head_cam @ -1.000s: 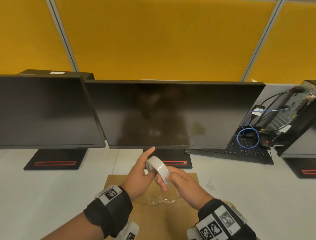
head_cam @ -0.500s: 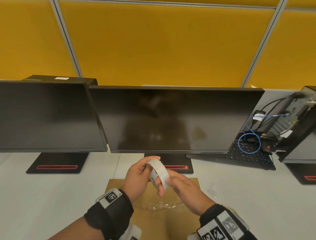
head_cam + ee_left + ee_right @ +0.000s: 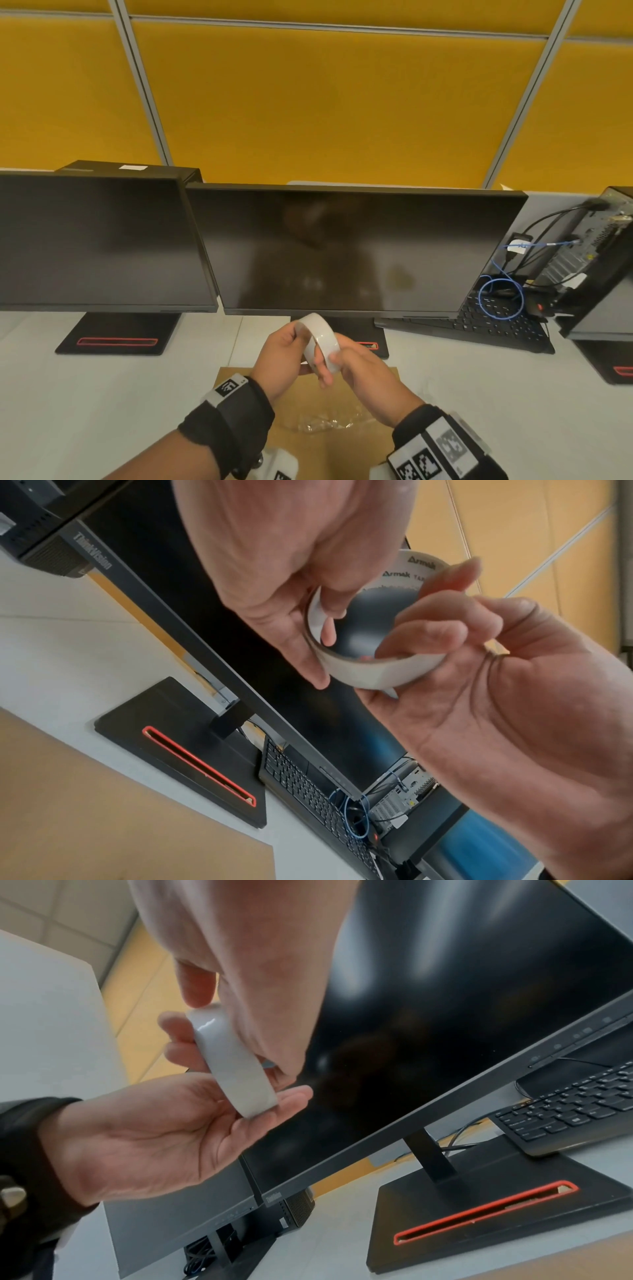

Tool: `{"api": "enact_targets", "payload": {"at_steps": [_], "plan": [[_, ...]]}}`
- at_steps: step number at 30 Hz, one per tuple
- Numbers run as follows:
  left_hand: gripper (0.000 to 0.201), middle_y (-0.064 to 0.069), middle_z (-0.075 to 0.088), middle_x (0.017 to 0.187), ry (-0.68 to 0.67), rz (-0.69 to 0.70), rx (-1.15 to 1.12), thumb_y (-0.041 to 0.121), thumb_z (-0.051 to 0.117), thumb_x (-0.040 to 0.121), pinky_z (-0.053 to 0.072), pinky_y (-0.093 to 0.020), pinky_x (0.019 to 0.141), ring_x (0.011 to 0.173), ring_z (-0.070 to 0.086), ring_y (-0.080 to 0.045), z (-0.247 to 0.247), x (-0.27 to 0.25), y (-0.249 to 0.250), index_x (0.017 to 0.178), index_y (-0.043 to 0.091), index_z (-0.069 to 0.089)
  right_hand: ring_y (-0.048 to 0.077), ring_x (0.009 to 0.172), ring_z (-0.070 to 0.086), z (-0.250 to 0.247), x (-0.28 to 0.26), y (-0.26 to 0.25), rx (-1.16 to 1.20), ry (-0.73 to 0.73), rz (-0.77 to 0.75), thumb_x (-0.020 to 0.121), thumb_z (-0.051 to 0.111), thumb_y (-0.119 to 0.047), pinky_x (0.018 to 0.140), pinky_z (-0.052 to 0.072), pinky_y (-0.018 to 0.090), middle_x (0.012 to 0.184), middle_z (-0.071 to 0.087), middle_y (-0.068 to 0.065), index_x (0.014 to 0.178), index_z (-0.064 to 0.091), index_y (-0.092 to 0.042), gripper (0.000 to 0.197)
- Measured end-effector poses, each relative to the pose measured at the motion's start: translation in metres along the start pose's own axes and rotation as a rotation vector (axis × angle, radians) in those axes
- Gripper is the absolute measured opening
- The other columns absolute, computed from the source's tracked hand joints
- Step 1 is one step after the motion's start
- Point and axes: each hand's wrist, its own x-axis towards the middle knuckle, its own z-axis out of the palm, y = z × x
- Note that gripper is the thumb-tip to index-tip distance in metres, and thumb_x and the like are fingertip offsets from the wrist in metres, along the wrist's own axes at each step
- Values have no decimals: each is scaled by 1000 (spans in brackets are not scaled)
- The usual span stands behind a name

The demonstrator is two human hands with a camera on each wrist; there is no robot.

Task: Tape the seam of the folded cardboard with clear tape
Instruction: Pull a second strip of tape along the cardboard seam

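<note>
both hands hold the tape roll [image 3: 320, 339] in the air above the cardboard [image 3: 310, 442], in front of the middle monitor [image 3: 346, 250]. the left hand [image 3: 279, 361] grips the roll's left side, thumb on the outside and fingers inside the ring. the right hand [image 3: 366, 377] pinches the roll's right edge with curled fingers. the cardboard lies flat on the white desk [image 3: 85, 394], with a crumpled clear film [image 3: 325, 423] on it.

Even, bright indoor light with soft shadows; pale glare streaks the monitor screen [image 3: 462, 993]. Wide-angle bending curves the edges, and both wrist views blur close up.
</note>
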Motion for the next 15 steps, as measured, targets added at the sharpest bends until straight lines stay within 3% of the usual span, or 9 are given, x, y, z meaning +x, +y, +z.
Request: {"api": "enact_targets", "payload": {"at_steps": [4,6,8,11,13,15], "plan": [[28,-7,68,95,-68,-6,93,26,35,102,54,-33,88,98,64,-25,-1,5,7,108,17,60,3,89,59,-6,8,-5,-11,13,32,91,31,-10,91,42,19,89,57,14,95,61,-14,30],[23,3,62,104,-68,69,125,18,40,100,54,-23,84,100,62,-18,-1,6,15,118,25,50,9,97,60,-9,11,-7,-45,9,27,90,35,-7,102,41,31,86,58,7,86,59,-18,27],[37,13,56,109,-62,156,126,7,44,97,51,-10,71,98,59,-6,-1,5,25,125,32,43,15,104,58,-11,15,-9,-89,13,16,88,37,-17,109,36,46,84,60,-1,82,58,-17,21],[38,10,59,109,-36,253,205,9,45,97,45,-3,71,99,57,-1,0,9,36,114,41,53,16,94,60,-13,19,-16,-72,39,8,93,36,-30,111,32,51,76,59,-1,93,58,-17,26],[37,14,61,108,-5,278,225,14,45,98,45,-3,75,102,57,0,-2,13,41,107,47,56,17,81,59,-15,21,-23,-32,42,-6,93,36,-30,108,34,55,70,56,0,98,57,-18,24],[35,21,59,107,31,304,249,17,44,98,42,-1,77,103,55,6,-3,16,46,109,48,56,20,80,58,-17,22,-30,-43,49,-18,91,37,-27,109,33,55,70,57,1,100,56,-17,23]]}}
